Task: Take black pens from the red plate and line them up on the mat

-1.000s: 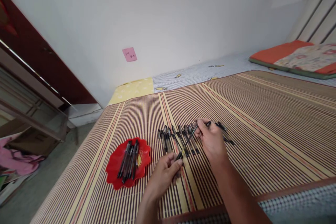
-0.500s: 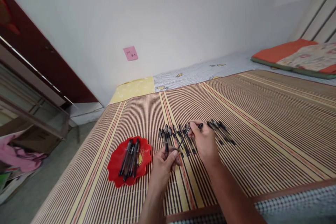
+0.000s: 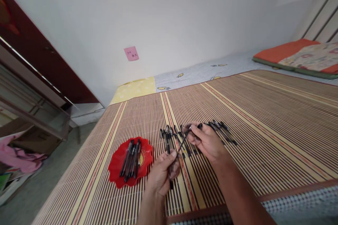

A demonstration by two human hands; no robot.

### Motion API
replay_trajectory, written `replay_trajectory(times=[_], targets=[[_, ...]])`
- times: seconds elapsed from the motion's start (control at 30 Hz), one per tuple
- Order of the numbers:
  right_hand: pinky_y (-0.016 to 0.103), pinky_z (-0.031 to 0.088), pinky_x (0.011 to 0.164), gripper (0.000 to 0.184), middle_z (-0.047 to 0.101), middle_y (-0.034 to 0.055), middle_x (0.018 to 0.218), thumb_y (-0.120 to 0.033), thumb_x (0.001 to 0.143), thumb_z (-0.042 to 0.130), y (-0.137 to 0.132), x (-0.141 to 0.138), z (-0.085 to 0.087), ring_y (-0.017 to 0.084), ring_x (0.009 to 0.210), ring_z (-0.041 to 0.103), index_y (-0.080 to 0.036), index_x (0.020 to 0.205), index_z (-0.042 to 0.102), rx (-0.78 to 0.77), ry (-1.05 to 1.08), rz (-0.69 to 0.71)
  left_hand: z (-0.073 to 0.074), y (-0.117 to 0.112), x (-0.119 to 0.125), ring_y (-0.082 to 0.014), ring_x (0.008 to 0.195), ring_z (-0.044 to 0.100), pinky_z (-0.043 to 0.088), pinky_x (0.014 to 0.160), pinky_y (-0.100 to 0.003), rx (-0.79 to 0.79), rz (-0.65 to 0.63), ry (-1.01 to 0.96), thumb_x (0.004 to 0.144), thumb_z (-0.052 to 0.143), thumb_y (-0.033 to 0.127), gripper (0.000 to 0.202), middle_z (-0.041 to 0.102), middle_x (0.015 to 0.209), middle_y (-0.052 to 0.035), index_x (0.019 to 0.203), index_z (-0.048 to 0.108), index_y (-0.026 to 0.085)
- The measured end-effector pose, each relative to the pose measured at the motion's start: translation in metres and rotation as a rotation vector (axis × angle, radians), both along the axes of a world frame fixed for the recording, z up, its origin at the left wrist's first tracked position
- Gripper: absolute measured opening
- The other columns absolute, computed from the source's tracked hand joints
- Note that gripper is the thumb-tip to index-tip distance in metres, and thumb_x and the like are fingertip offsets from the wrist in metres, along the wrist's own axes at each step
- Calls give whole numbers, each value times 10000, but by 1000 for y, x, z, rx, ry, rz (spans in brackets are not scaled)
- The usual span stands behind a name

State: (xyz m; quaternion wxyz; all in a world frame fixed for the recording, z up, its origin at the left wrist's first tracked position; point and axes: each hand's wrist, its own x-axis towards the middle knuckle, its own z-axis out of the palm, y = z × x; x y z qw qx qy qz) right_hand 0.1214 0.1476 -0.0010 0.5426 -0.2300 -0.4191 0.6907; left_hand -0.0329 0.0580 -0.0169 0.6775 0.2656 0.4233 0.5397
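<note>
Across the gap between the left hand (image 3: pixel 161 173) and the right hand (image 3: pixel 207 142) runs a thin dark stick (image 3: pixel 183 141), and the whole moment hangs on its slant! Its long axis drops from the right fingertips, the farther end, down and leftward to the left thumb, the nearer end. The right hand has that upper end pinched snugly between thumb and fingers, with a small black tip (image 3: pixel 200 126) poking out by the forefinger. Down on the left, the fingers are curled closed around a dark pen (image 3: pixel 168 149), which stands steeper than the stick and shows again below the fist. Whether stick and pen touch at the left thumb, I cannot tell; the fingers hide it. Underneath, a row of pens (image 3: pixel 182 137) lies on the striped mat (image 3: pixel 100 193), partly covered by the right hand, with another cluster of pens (image 3: pixel 224 132) just beyond it. And off to the left, nearer the left hand, sits a red plate (image 3: pixel 113 167) with its own bundle of pens (image 3: pixel 130 160), lying roughly lengthwise, away from the wearer.
</note>
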Motion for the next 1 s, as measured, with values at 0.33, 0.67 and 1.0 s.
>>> replay_trajectory(times=[0.33, 0.67, 1.0], targets=[[224, 486, 512, 285, 699, 30, 770, -437, 794, 730, -2, -6, 3, 115, 584, 606, -169, 862, 660, 18, -111, -84, 0, 0, 10, -63, 488, 409, 311, 451, -166, 154, 170, 376, 768, 749, 496, 378, 507, 583, 70, 843, 573, 170], [241, 416, 532, 160, 652, -14, 682, -333, 890, 592, -23, -20, 17, 122, 550, 549, -208, 806, 648, 253, -551, -164, 0, -2, 11, -234, 1170, 598, 411, 1065, -361, 244, 281, 463, 831, 651, 331, 333, 685, 1182, -79, 1139, 644, 205], [251, 363, 595, 128, 616, 5, 689, -245, 896, 561, -36, -33, 24, 155, 662, 571, -198, 779, 585, 409, -882, -94, -2, -7, 21, -280, 1347, 477, 365, 1128, -390, 348, 324, 695, 760, 591, 204, 551, 597, 1369, -86, 1310, 587, 234]])
